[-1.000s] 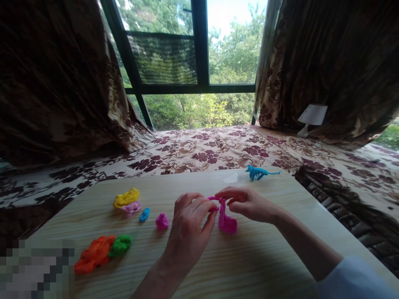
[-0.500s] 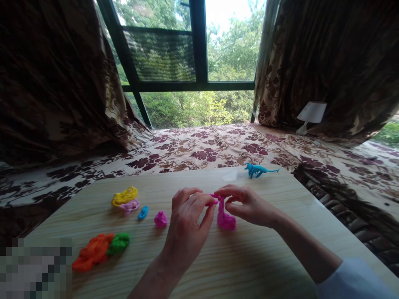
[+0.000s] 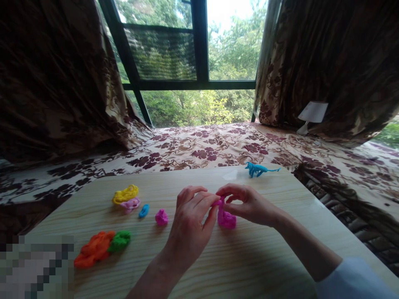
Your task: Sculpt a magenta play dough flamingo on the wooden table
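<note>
A magenta modelling clay figure stands on the pale wooden table, with a wide base and a thin upright neck. My left hand pinches magenta clay at the top of that neck between thumb and fingertips. From the other side my right hand grips the same top part, its thumb and index finger closed around it. The fingers hide most of the clay's upper end. Left of my left hand lies a small magenta clay lump.
On the table's left are yellow clay, pale pink clay, a blue piece, orange clay and green clay. A blue clay animal stands at the far right edge. Beyond are a white lamp and curtains.
My left hand has shifted slightly right, bringing its fingertips against the right hand's at the clay's top. The magenta strip visible between the hands earlier is now mostly covered.
</note>
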### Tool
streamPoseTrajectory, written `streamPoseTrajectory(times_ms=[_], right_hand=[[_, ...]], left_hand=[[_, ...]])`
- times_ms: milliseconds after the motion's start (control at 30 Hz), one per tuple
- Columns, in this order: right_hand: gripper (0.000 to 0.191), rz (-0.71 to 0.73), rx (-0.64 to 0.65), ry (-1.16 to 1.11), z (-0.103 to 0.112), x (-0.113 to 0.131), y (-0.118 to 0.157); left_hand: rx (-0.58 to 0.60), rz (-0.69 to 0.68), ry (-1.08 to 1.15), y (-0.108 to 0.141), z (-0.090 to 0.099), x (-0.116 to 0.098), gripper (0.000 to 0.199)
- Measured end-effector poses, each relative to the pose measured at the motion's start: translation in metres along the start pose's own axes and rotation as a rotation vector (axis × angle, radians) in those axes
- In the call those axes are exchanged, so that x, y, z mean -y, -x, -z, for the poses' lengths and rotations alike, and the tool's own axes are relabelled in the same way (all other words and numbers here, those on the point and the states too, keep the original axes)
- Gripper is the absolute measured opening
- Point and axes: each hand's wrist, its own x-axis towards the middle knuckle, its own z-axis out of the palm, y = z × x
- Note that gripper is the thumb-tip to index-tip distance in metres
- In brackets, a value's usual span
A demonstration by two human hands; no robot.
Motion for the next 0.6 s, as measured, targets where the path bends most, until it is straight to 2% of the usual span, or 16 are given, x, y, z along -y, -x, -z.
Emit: streamPoseTrajectory(times_ms=[167, 600], right_hand=[[0.019, -0.007, 0.000, -0.007, 0.0000, -0.0001, 0.0001], [0.025, -0.023, -0.006, -0.029, -0.0001, -0.0011, -0.0006]], left_hand=[[0.028, -0.020, 0.012, -0.0012, 0.0021, -0.0004, 0.023], [0.064, -0.048, -0.014, -0.0033, 0.0040, 0.0009, 0.018]])
